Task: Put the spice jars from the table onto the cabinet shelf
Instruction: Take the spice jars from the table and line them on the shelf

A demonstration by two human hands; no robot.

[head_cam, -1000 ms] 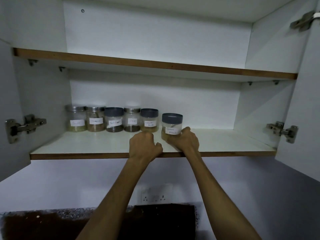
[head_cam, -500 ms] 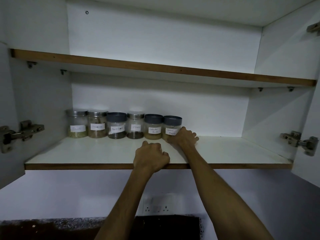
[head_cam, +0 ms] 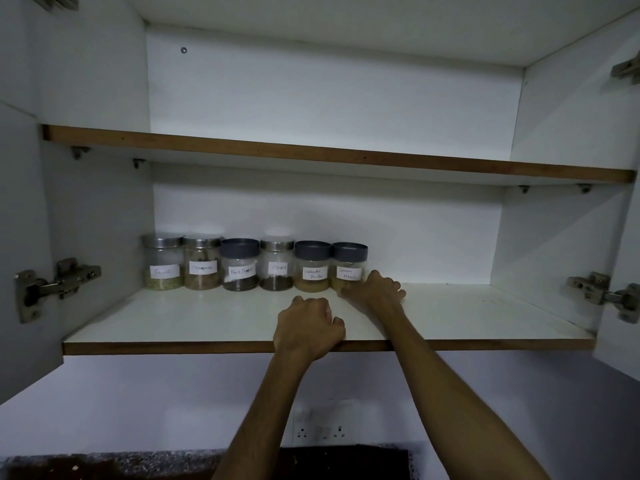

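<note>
Several labelled spice jars stand in a row at the back left of the lower cabinet shelf (head_cam: 207, 320). The rightmost, a grey-lidded jar marked Garam Masala (head_cam: 349, 263), sits against the Coriander Powder jar (head_cam: 311, 266). My right hand (head_cam: 375, 292) wraps the base of the Garam Masala jar from the right and front. My left hand (head_cam: 308, 329) is a closed fist resting on the shelf's front edge, holding nothing I can see.
Left of these stand the Cloves jar (head_cam: 277, 265), the Black Pepper jar (head_cam: 240, 265) and two steel-lidded jars (head_cam: 162, 261). The upper shelf (head_cam: 311, 154) is bare. Door hinges (head_cam: 55, 282) jut from both side walls. A wall socket (head_cam: 320, 433) sits below.
My right hand has pushed the Garam Masala jar from near the shelf's front back into the row beside the Coriander Powder jar. My left fist has stayed on the shelf edge.
</note>
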